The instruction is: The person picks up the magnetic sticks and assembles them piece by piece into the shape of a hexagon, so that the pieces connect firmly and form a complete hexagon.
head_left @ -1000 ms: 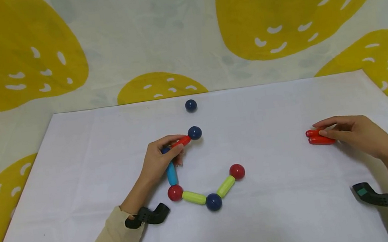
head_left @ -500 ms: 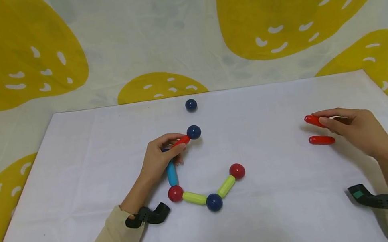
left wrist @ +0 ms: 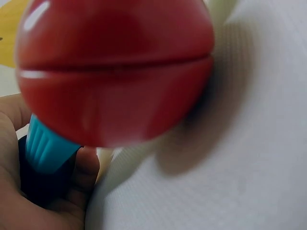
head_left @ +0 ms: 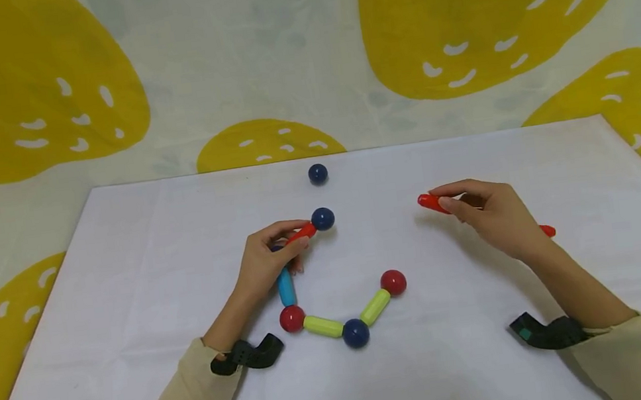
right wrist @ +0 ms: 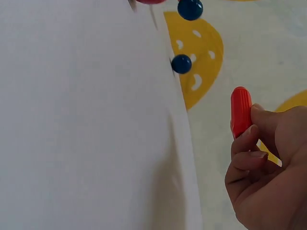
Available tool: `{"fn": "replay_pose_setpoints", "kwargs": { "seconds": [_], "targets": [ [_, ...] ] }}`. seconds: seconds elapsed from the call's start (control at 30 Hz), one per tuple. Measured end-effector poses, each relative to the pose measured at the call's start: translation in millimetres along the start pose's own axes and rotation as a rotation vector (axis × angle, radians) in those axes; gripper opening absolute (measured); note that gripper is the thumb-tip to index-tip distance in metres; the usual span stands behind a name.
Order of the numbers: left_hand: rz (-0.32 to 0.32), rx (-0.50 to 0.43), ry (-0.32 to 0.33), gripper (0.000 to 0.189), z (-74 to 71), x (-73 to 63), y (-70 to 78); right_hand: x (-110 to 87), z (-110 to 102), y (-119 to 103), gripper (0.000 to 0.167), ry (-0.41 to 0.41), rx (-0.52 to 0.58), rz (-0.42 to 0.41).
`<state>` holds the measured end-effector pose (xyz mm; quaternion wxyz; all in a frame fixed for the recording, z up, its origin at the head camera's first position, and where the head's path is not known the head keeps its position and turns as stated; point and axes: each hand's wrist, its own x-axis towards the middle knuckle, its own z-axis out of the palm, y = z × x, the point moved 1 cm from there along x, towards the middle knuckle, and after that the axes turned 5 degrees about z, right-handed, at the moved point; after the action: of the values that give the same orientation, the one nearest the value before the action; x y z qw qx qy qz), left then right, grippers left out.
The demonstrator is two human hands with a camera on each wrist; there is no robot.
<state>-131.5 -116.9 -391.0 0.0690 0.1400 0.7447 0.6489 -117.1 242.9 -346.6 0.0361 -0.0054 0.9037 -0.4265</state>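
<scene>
My left hand pinches a red rod with a dark blue ball at its tip. Its fingers partly cover another dark blue ball, from which a light blue rod leads to a red ball. From there the chain runs on through a lime rod, a blue ball, a second lime rod and a red ball. Raised over the table, my right hand holds a loose red rod between thumb and fingers.
A single dark blue ball sits near the far edge of the white table. Another red rod lies partly hidden behind my right wrist. Patterned cloth hangs beyond the table.
My right hand lifted one of two red rods lying side by side and carried it left toward the middle. The other rod stayed behind. My left hand has hardly moved.
</scene>
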Motion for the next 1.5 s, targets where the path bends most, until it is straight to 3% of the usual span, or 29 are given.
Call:
{"fn": "replay_pose_setpoints", "kwargs": {
  "seconds": [0.3, 0.8, 1.27, 1.5],
  "targets": [
    [0.017, 0.014, 0.006, 0.027, 1.4, 1.1, -1.6, 10.0, 38.1, -24.5, 0.026, -0.067, 0.048, -0.051],
    [0.007, 0.012, 0.008, 0.026, 0.3, 1.0, -3.4, 18.3, 83.5, -50.6, 0.022, -0.134, 0.099, -0.039],
    [0.010, 0.034, -0.020, 0.025, 1.0, 1.4, -2.4, 19.8, 97.8, -58.3, 0.022, -0.139, 0.096, -0.026],
    [0.011, -0.024, -0.072, 0.023, -2.2, 2.9, 1.0, 23.8, 98.9, -58.7, 0.021, -0.162, 0.109, -0.035]
  ]
}}
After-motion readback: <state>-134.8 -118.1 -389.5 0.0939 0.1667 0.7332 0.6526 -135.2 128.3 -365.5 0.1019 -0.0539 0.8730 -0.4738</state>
